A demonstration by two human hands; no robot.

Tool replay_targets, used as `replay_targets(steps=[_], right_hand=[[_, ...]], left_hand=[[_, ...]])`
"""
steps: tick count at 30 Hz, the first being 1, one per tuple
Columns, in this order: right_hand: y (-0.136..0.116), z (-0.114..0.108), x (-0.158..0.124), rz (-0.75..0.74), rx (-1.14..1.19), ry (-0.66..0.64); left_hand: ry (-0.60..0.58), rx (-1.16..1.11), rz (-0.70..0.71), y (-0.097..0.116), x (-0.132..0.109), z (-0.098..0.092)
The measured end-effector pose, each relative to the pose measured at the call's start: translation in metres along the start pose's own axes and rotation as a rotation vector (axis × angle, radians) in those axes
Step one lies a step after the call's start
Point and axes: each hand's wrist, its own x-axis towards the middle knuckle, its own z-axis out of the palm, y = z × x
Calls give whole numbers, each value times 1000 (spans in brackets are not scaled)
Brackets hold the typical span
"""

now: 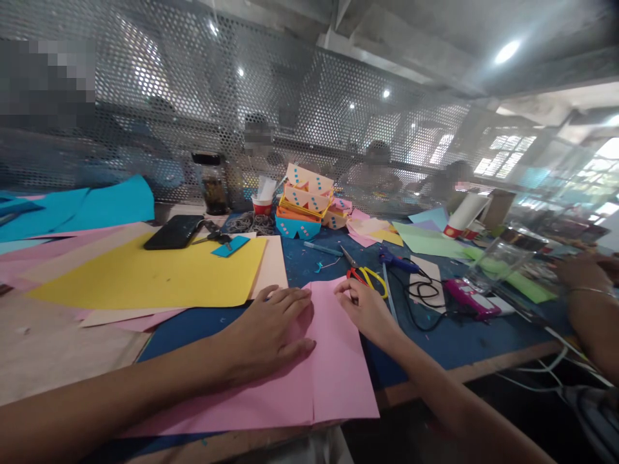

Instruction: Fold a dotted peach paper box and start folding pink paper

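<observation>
A sheet of pink paper (338, 380) lies at the table's front edge, with a crease running from its far edge to its near edge. My left hand (275, 328) rests flat on the sheet, left of the crease, fingers stretched out and thumb reaching the crease. At the sheet's far right corner is my right hand (362, 306), its fingers curled and pressed together. Whether they pinch the paper cannot be made out. Just beyond it lie scissors (370, 278) with red and yellow handles, beside a blue glue gun (397, 260) with a black cord.
Yellow paper (193, 277) covers other sheets on the left, with a black phone (174, 232) on top. Decorated paper pieces (304, 200) are stacked at the back, before a perforated metal screen (300, 96). A magenta device (471, 299) and another person's arm (590, 316) are at right.
</observation>
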Motion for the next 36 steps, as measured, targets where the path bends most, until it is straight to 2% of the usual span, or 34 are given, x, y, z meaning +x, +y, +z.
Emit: replay_targets(steps=[6, 17, 36], right_hand=[[-1, 1, 0, 2, -14, 8], [1, 2, 0, -29, -2, -21], [1, 1, -1, -22, 50, -19]], left_hand=[[26, 46, 16, -6, 7, 4], [65, 41, 26, -6, 5, 7], [24, 51, 14, -6, 4, 6]])
